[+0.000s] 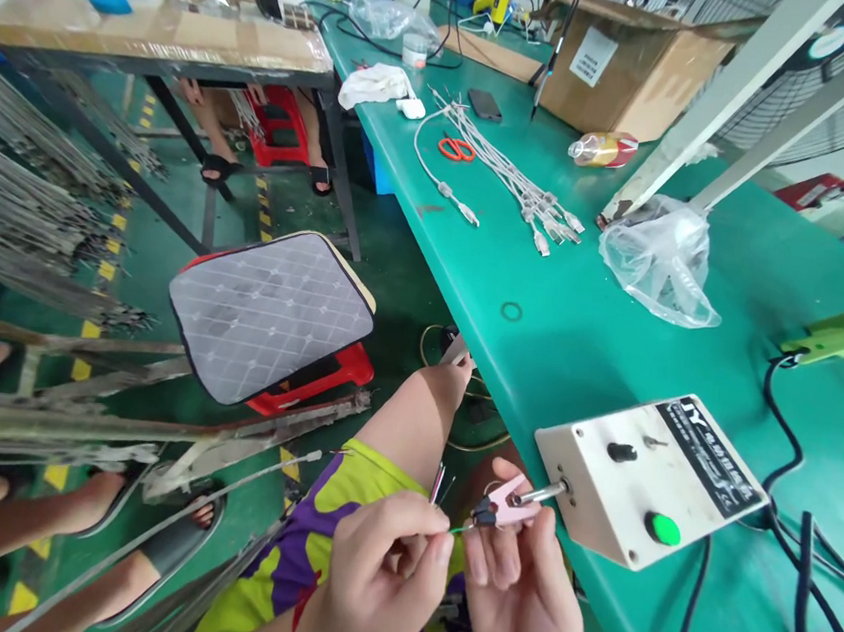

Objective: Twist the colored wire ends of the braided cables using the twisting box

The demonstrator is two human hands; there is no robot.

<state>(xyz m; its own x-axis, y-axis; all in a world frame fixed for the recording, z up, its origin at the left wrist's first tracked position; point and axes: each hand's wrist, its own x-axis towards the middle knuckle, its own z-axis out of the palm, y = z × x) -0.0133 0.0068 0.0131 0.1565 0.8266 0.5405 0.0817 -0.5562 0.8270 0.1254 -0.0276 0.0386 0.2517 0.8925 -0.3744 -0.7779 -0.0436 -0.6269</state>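
A white control box (650, 481) with a black knob and a green button (663, 528) sits near the table edge. From its side a metal shaft (543, 494) sticks out, bearing a small pink clip (512, 504) with dark jaws. My right hand (523, 603) is curled around this clip from below, thumb and fingers against it. Thumb and forefinger of my left hand (387, 574) pinch a thin green wire (460, 529), which runs to the clip's jaws. Thin wire ends stick up behind my left hand.
On the green table (470, 291) lie several grey USB cables (512, 180), orange scissors (456, 149), a phone (484, 104) and a plastic bag (661, 261). A cardboard box (629, 71) stands behind. A cushioned stool (271, 315) is at left; other people's legs show.
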